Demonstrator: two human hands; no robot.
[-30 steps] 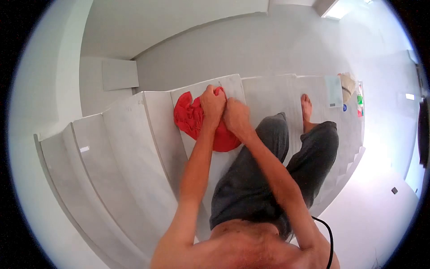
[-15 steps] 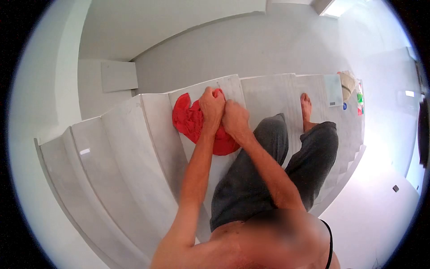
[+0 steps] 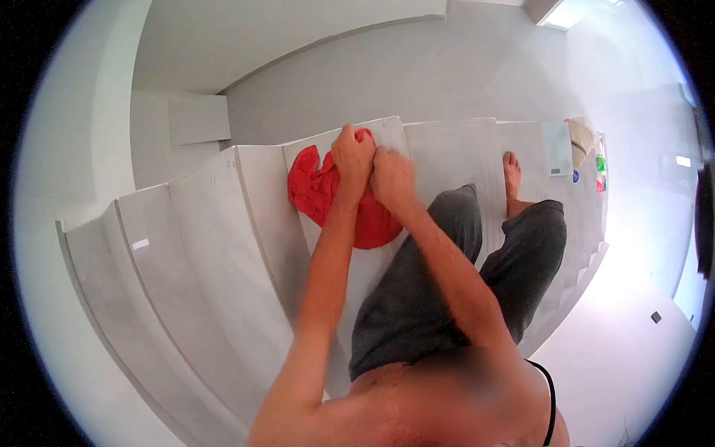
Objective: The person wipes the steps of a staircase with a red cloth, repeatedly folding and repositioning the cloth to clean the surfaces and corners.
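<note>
A crumpled red cloth (image 3: pixel 378 227) lies on a pale stair tread, spread below and to the left of my hands. What sort of cloth item it is, I cannot make out. My left hand (image 3: pixel 353 160) is closed on its upper part, and a bit of red sticks up beside the fingers. Close against it on the right, my right hand (image 3: pixel 392 179) is also curled shut at the cloth's upper edge. Its fingertips are partly hidden behind the knuckles and slightly blurred.
Stair steps (image 3: pixel 205 231) run down both sides. My bent legs in dark grey trousers (image 3: pixel 417 298) are right of the cloth. Farther right are a pale flat panel (image 3: pixel 556 149), a beige bag-like item (image 3: pixel 581 145), a blue round thing (image 3: pixel 576 176) and a colourful packet (image 3: pixel 601 164).
Both hands stay closed at the cloth with only a small shift of the fingers. The whole view has moved slightly, so the hands and cloth appear a little higher.
</note>
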